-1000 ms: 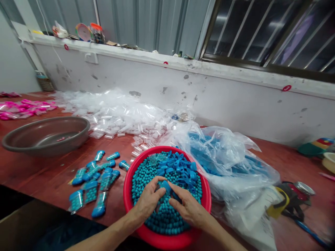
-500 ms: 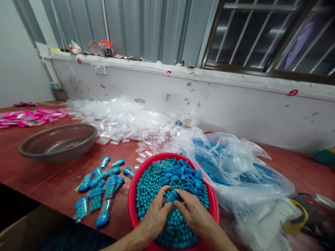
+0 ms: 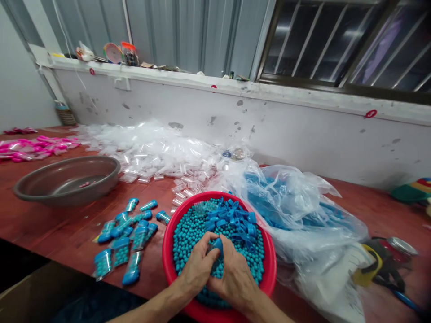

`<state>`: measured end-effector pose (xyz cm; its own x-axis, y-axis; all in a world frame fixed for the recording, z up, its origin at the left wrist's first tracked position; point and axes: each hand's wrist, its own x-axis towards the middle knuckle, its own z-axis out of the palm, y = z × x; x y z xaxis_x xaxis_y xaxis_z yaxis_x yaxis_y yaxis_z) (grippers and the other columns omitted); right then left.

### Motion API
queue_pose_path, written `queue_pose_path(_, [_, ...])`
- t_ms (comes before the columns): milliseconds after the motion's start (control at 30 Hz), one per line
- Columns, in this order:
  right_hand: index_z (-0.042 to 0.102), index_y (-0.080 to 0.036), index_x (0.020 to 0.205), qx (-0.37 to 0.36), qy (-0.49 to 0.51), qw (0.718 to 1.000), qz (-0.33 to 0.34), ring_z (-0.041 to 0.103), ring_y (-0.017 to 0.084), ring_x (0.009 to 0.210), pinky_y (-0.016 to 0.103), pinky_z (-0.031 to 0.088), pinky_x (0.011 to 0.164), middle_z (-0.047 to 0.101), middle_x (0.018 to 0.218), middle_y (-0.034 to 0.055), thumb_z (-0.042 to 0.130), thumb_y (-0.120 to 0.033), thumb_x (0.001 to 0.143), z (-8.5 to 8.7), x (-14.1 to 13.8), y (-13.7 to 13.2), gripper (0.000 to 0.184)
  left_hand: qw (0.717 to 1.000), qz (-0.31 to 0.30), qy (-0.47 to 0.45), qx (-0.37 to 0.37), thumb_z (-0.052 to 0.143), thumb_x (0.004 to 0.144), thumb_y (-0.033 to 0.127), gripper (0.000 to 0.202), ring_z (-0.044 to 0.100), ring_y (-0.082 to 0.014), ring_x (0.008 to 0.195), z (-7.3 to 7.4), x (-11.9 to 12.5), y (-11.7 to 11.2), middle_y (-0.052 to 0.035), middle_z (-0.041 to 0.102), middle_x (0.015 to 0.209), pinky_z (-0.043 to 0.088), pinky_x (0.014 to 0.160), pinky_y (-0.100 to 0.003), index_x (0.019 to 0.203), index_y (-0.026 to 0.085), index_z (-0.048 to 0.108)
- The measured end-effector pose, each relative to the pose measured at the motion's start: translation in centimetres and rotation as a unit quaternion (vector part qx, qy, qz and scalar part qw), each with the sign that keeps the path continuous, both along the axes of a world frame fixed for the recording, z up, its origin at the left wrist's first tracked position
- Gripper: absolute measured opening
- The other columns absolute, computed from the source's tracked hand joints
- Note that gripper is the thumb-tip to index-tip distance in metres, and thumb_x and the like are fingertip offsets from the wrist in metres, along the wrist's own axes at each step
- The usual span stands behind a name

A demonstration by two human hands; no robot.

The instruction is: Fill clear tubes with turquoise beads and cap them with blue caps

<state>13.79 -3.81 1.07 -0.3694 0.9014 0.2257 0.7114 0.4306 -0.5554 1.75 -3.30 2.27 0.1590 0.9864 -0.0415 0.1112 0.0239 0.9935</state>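
Over a red basin [image 3: 272,269] of small blue-green beads [image 3: 186,235], my hands meet around a small clear container with a blue cap [image 3: 218,245]. My left hand [image 3: 197,265] is closed, its thumb and fingers pinching the container from the left. From the other side my right hand [image 3: 235,271] presses against the cap, fingers together. Most of the container is hidden behind the fingers. Loose blue caps [image 3: 235,220] lie heaped on the beads at the far side of the basin. Several bead-filled containers with blue caps [image 3: 121,251] rest on the table to the left.
A grey-brown bowl [image 3: 25,193] with a few pink beads stands at the left. Clear empty containers [image 3: 151,152] are piled along the wall. Right of the basin sits a plastic bag [image 3: 289,202] of blue pieces, with a yellow-handled tool [image 3: 368,267] beside it. Pink pieces [image 3: 37,148] lie far left.
My right hand has turned more upright, its fingers now pressed along the capped container instead of holding the cap from the side. Both hands have drawn closer together. The view has shifted slightly.
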Motion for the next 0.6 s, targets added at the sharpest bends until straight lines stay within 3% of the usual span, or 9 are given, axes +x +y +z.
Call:
queue_pose_path(200, [0.034,-0.002,0.123,-0.053,-0.016,0.998,-0.008,0.057,0.032,0.091,0.042,0.047,0.073,0.053,0.108,0.0216,0.061,-0.035,0.062,0.4,-0.9,-0.2,0.075,0.998,0.017,0.052,0.009,0.041,0.074,0.021,0.017,0.050,-0.0132,0.068,-0.5,0.1,-0.1,0.0023,0.054,0.071,0.040,0.065,-0.023,0.088,0.018,0.050])
queue_pose_path(367, [0.017,-0.011,0.136,-0.155,-0.017,0.983,0.099,0.051,0.028,0.106,0.037,0.041,0.085,0.046,0.125,0.0165,0.058,-0.038,0.071,0.4,-0.1,0.2,0.082,0.980,0.004,0.192,0.045,0.039,0.079,0.026,0.026,0.056,-0.0154,0.077,0.4,-4.2,-0.2,0.0005,0.061,0.082,0.041,0.072,-0.025,0.101,0.020,0.051])
queue_pose_path(467, [0.034,-0.015,0.130,-0.159,-0.042,0.978,0.132,0.053,0.024,0.102,0.032,0.040,0.085,0.057,0.113,0.0111,0.056,-0.036,0.075,0.1,1.1,1.4,0.063,0.932,0.048,0.357,0.039,0.037,0.081,0.031,0.035,0.057,-0.0203,0.088,1.8,-8.6,0.0,-0.0029,0.063,0.096,0.041,0.079,-0.031,0.113,0.023,0.049])
queue_pose_path(533, [0.049,-0.017,0.119,-0.136,-0.071,0.980,0.124,0.056,0.022,0.097,0.030,0.040,0.083,0.063,0.103,0.0084,0.053,-0.032,0.079,0.1,1.4,2.7,0.043,0.872,0.098,0.479,0.013,0.035,0.082,0.032,0.041,0.056,-0.0253,0.094,2.6,-11.1,0.3,-0.0074,0.061,0.107,0.040,0.081,-0.036,0.120,0.022,0.046])
queue_pose_path(600, [0.055,-0.019,0.110,-0.089,-0.100,0.986,0.101,0.057,0.021,0.096,0.028,0.040,0.083,0.064,0.100,0.0069,0.049,-0.029,0.081,0.4,1.0,4.4,0.032,0.815,0.142,0.562,0.013,0.033,0.083,0.031,0.044,0.055,-0.0281,0.098,3.0,-12.8,0.7,-0.0104,0.057,0.114,0.039,0.082,-0.040,0.125,0.020,0.041])
